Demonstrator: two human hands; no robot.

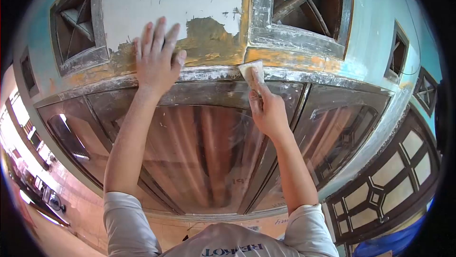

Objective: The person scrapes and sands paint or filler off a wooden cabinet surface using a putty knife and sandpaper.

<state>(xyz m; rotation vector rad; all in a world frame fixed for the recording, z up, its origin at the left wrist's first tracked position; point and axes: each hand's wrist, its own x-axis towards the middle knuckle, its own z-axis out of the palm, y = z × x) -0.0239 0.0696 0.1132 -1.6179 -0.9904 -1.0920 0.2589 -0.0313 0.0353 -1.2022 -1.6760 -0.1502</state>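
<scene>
My left hand lies against the wall with its fingers spread, beside a brown patch of bare plaster. In my right hand is a pale, flat scraper, pinched between the fingers. The scraper's wide edge touches the strip between the orange-stained wall and the whitish, worn top of the wooden frame. Just above and to the right of it is a vent with crossed wooden bars.
Glazed wooden panels stand below my arms. A second vent is at the upper left. A dark door with light panes stands at the right, near a blue sheet. A fan is at the lower left.
</scene>
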